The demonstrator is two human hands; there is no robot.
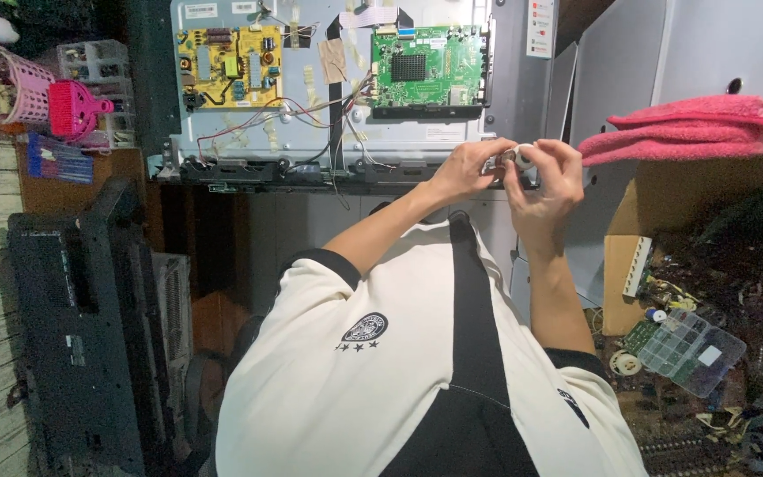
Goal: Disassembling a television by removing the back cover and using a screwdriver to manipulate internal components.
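My left hand (468,168) and my right hand (547,181) meet in front of me, and both pinch a small round white and grey part (519,158) between their fingertips. They hover over the lower edge of an opened flat television (328,132) that lies with its back up. On its metal back are a yellow power board (230,66) on the left and a green main board (428,66) on the right, joined by thin wires and flat cables. My white shirt with a black stripe fills the lower middle of the view.
A pink towel (699,128) lies right of my hands. A clear compartment box (691,351) and loose circuit parts clutter the lower right. A black television back cover (81,327) rests at the left, with a pink basket (19,84) and pink brush (74,108) above it.
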